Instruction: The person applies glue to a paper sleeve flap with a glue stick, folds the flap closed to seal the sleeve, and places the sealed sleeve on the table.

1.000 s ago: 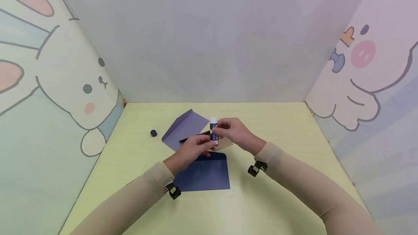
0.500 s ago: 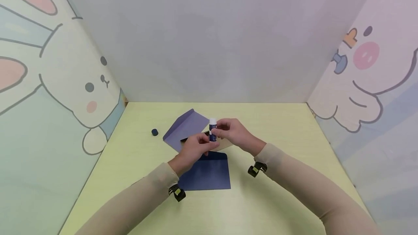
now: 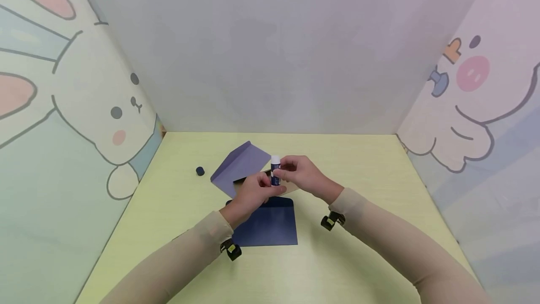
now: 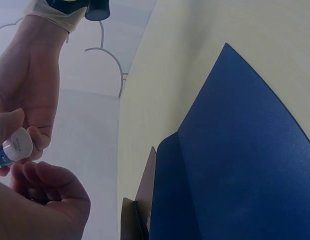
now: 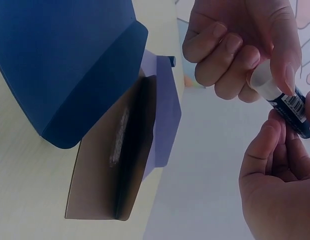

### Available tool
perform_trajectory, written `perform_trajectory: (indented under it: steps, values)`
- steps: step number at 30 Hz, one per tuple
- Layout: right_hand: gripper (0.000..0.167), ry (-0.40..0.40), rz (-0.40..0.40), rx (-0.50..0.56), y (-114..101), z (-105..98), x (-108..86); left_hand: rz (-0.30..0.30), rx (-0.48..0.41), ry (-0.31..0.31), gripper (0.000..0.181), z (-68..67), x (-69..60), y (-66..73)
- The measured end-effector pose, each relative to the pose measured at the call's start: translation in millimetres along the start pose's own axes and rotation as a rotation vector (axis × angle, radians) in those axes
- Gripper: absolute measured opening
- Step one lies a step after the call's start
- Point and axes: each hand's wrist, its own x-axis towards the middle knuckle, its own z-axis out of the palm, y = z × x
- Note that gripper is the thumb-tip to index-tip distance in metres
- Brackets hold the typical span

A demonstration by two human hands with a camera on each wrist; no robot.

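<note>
Both hands hold an uncapped glue stick [image 3: 275, 173], blue with white ends, upright above the envelopes. The left hand [image 3: 253, 195] grips its lower end; in the right wrist view, the left thumb lies against the tube by the white base [image 5: 264, 81]. The right hand [image 3: 308, 176] pinches the tube higher up. A navy envelope [image 3: 270, 226] lies nearest the person, flap away from them. Behind it a brown envelope [image 5: 90, 182] has a whitish streak [image 5: 120, 136] near its raised flap. A lilac envelope [image 3: 240, 168] lies partly under the brown one.
A small dark cap [image 3: 200, 171] sits on the yellowish table [image 3: 346, 257] left of the lilac envelope. A grey wall [image 3: 270, 60] closes the back, with cartoon-printed walls on both sides. A small black camera [image 3: 231, 249] sits on each wrist.
The left hand has shifted slightly right while keeping hold of the glue stick's lower end. Stick and right hand have sunk slightly in the last half second. The envelopes and cap stay put.
</note>
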Motion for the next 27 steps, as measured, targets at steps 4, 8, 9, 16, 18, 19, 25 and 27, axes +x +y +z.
perform_trajectory:
  steps: [4,8,9,16,18,19,25,27]
  values:
    - [0.023,0.000,0.006,-0.008,2,-1,1.4,-0.005,-0.015,-0.054,0.034,-3.6,-0.4,-0.5]
    - [0.022,-0.007,0.013,-0.008,3,-3,0.5,-0.010,-0.009,-0.171,0.029,-10.9,1.0,-1.8]
    - [0.022,-0.011,0.013,-0.005,3,-3,0.2,-0.014,-0.011,-0.205,0.030,-13.3,1.5,-2.1]
    - [0.024,-0.014,0.016,0.031,2,-3,-2.0,-0.024,-0.026,-0.388,0.043,-26.5,1.2,-4.3]
    - [0.025,-0.019,0.019,0.033,1,-2,-2.2,-0.016,-0.029,-0.396,0.043,-27.0,0.3,-4.2]
    - [0.025,-0.021,0.021,0.033,1,-2,-2.2,-0.012,-0.032,-0.393,0.043,-26.9,0.2,-4.6]
    - [0.026,-0.036,0.008,0.042,0,-2,-1.4,0.010,-0.042,-0.323,0.036,-25.5,1.2,-9.4]
    - [0.025,-0.038,0.000,0.043,-1,-2,-1.3,0.018,-0.040,-0.274,0.029,-24.6,1.1,-11.2]
